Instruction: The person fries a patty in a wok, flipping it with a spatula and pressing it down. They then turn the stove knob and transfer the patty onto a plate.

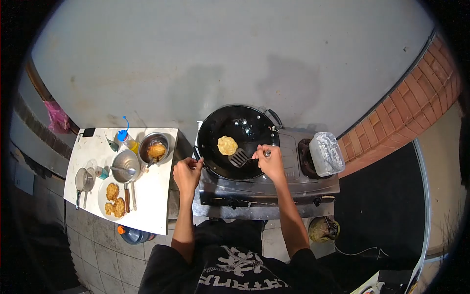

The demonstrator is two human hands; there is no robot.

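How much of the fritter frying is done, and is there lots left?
Done, by the look of it: the browned fritters on the white plate. In hand: one paler fritter in the wok, with the slotted spatula in the right hand beside it. Left: that one probably needs more browning, then lifting out. I can't tell if more batter waits.

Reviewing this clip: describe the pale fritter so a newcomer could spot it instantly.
Find the big black wok on the steel stove. Inside it, at the left tip of the slotted spatula in the right hand, lies a round, pale yellow fritter. It is the only one in the wok; the browner pieces lie on the plate at left.
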